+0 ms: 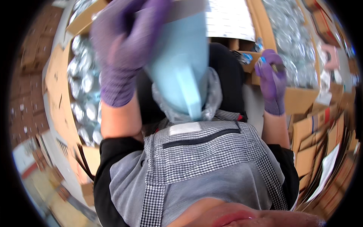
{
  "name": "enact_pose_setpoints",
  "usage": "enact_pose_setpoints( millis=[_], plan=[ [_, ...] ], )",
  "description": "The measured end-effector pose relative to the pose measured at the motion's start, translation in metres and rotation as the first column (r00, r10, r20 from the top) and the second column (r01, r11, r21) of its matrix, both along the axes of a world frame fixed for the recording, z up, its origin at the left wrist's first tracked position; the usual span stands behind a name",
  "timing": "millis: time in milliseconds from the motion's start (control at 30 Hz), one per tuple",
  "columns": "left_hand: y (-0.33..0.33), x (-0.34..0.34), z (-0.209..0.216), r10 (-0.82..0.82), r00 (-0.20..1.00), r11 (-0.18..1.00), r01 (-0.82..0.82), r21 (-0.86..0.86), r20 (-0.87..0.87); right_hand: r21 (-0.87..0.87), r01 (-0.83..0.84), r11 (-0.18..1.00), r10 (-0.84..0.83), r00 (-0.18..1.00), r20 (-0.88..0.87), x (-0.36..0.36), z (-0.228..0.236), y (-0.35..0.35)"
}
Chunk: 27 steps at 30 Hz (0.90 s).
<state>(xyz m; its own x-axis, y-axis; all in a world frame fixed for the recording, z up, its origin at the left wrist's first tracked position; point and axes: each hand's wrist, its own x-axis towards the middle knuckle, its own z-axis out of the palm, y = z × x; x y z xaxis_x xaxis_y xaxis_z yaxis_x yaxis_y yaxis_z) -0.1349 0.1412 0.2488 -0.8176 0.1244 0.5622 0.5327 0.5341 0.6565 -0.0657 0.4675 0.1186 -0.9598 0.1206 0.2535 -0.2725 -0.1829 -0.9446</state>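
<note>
A large light blue handled tumbler with a grey band at its upper end stands tilted over my lap, its handle toward me. Crumpled clear plastic lies around its lower end. My left hand, in a purple knit glove, is closed at the tumbler's upper left side; its fingertips run out of the picture at the top. Off to the right, my right hand, gloved alike, has its fingers closed around a small blue and dark thing whose kind is too blurred to tell.
Open cartons full of clear plastic-wrapped items flank me: a left carton and a right carton. A white printed sheet lies ahead on cardboard. Flattened cardboard leans at the right. Stacked brown boxes stand far left.
</note>
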Motion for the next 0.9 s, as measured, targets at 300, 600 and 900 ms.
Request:
enact_pose_setpoints(
  millis=[300,600,900],
  plan=[
    [0.005,-0.017,-0.001,-0.015,1.000,0.997,0.013,0.079,0.022,-0.278,0.554,0.784,-0.388,0.788,0.477,-0.028,-0.229,0.065],
    [0.006,-0.020,-0.006,-0.008,0.996,0.996,0.000,0.087,0.086,0.641,0.562,0.523,-0.831,0.503,0.237,-0.059,-0.266,0.055],
    [-0.020,-0.032,0.001,-0.264,0.952,0.949,0.228,0.218,0.157,0.270,0.682,0.680,-0.703,0.500,0.505,-0.015,-0.309,0.051]
  ],
)
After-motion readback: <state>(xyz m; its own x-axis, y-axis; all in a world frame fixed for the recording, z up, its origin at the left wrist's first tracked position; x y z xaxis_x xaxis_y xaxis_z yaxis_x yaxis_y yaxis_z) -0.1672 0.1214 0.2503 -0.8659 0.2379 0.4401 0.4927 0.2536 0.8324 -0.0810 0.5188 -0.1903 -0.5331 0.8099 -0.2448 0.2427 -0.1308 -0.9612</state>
